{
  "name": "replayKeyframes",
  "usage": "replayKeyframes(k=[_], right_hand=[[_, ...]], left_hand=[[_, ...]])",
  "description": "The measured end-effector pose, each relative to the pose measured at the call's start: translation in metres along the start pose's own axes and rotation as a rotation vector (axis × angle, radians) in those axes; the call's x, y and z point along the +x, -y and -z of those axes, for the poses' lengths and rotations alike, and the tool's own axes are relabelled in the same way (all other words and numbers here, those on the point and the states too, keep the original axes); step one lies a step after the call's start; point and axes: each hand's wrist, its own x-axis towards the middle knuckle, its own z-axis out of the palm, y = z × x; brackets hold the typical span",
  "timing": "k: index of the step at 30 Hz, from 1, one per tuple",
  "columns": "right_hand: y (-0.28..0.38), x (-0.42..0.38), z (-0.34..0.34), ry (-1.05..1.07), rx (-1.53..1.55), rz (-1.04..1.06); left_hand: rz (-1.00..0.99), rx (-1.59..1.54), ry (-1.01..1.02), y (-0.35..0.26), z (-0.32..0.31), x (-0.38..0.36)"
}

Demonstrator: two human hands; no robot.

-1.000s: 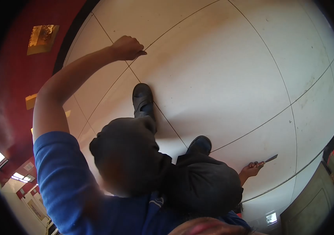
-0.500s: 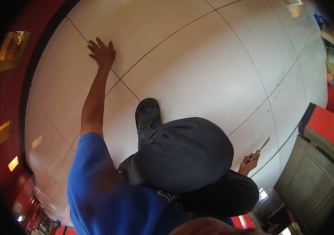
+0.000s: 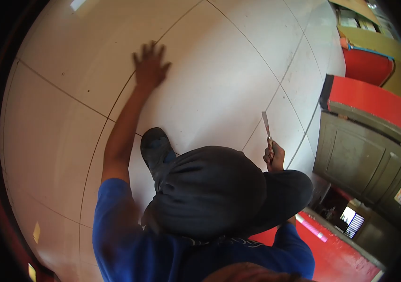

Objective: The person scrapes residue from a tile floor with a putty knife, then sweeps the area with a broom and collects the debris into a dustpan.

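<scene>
On the left, the person's left hand (image 3: pixel 149 66) is stretched far out with fingers spread, palm flat on the white tiled floor (image 3: pixel 219 80) beside a grout line, holding nothing. Nearer, a dark shoe (image 3: pixel 155 149) rests on the tiles, and the bent knees in dark trousers (image 3: pixel 210 188) fill the middle of the view. To the right of the knees, the right hand (image 3: pixel 274 156) is clenched around the handle of a scraper (image 3: pixel 266 126). Its flat blade rises from the fist, the long axis running from near to far, with the tip pointing away and slightly left, close to a grout line. The blade appears to sit above the tile; whether it touches cannot be told. The likely risk is balance: leaning on one outstretched palm, a slip could drive the blade into the tile or toward the leg.
</scene>
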Motion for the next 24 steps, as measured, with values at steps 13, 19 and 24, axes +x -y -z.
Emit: replayKeyframes(k=[13, 19, 24], right_hand=[[0.072, -0.037, -0.009, -0.227, 0.329, 0.525], [0.055, -0.023, 0.023, -0.187, 0.465, 0.375], [0.043, 0.005, 0.070, -0.005, 0.484, 0.347]], left_hand=[[-1.762, -0.381, 0.768, -0.167, -0.030, -0.173], [-0.207, 0.180, -0.012, 0.018, -0.023, 0.017], [-0.135, 0.255, 0.129, 0.133, 0.062, -0.086]])
